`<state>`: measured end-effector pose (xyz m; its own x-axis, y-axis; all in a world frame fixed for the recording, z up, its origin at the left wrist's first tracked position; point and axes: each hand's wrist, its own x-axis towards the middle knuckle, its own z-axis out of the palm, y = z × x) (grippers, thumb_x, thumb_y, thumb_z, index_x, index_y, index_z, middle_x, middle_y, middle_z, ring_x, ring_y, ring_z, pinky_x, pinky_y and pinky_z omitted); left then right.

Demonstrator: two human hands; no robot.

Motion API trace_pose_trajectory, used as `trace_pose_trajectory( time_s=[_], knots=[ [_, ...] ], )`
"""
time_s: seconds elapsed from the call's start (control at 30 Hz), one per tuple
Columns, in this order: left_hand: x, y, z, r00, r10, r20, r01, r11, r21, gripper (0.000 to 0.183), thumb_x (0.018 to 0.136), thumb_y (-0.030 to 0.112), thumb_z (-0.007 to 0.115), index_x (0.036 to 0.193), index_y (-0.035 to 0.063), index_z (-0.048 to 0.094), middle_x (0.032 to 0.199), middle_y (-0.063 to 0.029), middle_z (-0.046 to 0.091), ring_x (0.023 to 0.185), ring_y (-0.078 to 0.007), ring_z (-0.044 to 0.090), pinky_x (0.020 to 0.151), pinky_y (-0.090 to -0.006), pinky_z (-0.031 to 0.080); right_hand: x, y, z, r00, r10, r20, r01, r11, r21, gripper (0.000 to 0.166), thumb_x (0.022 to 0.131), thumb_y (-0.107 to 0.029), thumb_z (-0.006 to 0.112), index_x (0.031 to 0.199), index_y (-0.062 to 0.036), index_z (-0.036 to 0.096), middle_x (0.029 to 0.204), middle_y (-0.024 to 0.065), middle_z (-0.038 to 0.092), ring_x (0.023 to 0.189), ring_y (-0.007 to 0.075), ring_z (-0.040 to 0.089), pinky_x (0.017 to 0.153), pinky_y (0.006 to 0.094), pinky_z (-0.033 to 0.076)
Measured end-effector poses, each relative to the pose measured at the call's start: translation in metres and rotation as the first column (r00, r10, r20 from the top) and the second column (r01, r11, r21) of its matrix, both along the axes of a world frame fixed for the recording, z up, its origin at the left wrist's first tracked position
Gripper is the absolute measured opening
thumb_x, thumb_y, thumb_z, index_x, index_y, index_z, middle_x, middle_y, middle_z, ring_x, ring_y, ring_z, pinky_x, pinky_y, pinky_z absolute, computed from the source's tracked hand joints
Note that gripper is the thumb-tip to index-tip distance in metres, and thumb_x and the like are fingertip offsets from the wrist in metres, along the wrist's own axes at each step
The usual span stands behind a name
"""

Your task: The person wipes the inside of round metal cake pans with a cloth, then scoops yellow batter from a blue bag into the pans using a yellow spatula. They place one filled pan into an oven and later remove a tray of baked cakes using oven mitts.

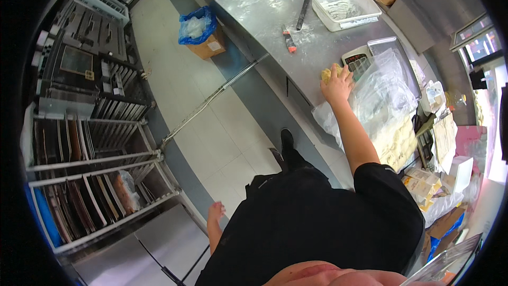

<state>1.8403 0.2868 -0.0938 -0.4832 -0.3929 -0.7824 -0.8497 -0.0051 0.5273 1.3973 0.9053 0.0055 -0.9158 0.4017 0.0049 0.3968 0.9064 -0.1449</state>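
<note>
My right hand (337,85) reaches over the near edge of the steel worktable (274,20), its thumb and fingers around a lump of yellow dough (327,74). Just beyond it sits a digital scale (355,58) with a keypad. Clear plastic sheeting (381,83) lies right of the hand, partly over the scale and a metal tray (391,43). Under the sheeting is a pale yellow mass of dough (397,143), partly hidden by my forearm. My left hand (216,210) hangs low at my side above the floor, fingers loosely apart, with nothing visible in it.
Farther along the table are a white plastic tub (345,8), a dark rod (303,11) and an orange-ended tool (289,39). A carton with a blue liner (198,28) stands on the floor. Tray racks (99,159) line the left. A metal bar (214,97) crosses the aisle.
</note>
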Motion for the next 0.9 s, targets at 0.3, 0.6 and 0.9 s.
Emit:
trace_pose_trajectory(
  time_s=[0.3, 0.6, 0.9],
  knots=[
    [-0.234, 0.047, 0.031, 0.895, -0.431, -0.116, 0.432, 0.902, -0.017, 0.034, 0.104, 0.017, 0.054, 0.132, -0.0008, 0.061, 0.109, -0.0136, 0.072, 0.088, -0.0190, 0.071, 0.071, -0.0299, 0.052, -0.029, 0.021, -0.042, 1.000, 0.002, -0.020, -0.001, 0.999, 0.044, 0.065, 0.084, -0.043, 0.076, 0.143, -0.0222, 0.057, 0.148, 0.0252, 0.044, 0.132, 0.0490, 0.044, 0.107, 0.0589, 0.040],
    [-0.353, -0.037, -0.023, 0.615, -0.784, 0.087, 0.783, 0.620, 0.056, 0.034, 0.105, 0.023, 0.054, 0.130, 0.0018, 0.061, 0.108, -0.0130, 0.072, 0.085, -0.0193, 0.071, 0.065, -0.0278, 0.050, -0.058, 0.023, -0.033, 0.992, -0.122, -0.024, 0.119, 0.988, -0.103, 0.039, 0.082, -0.020, 0.075, 0.120, -0.0184, 0.068, 0.123, 0.0184, 0.055, 0.120, 0.0425, 0.056, 0.100, 0.0486, 0.050],
    [-0.525, -0.097, -0.048, 0.858, -0.513, 0.032, 0.510, 0.857, 0.067, 0.039, 0.106, 0.033, 0.056, 0.131, 0.0043, 0.060, 0.110, -0.0130, 0.073, 0.084, -0.0201, 0.071, 0.064, -0.0295, 0.050, -0.092, 0.011, 0.015, 0.682, -0.687, -0.250, 0.056, 0.391, -0.919, 0.045, 0.080, -0.017, 0.071, 0.121, -0.0014, 0.063, 0.104, 0.0156, 0.072, 0.095, 0.0293, 0.070, 0.087, 0.0366, 0.054]
  ],
)
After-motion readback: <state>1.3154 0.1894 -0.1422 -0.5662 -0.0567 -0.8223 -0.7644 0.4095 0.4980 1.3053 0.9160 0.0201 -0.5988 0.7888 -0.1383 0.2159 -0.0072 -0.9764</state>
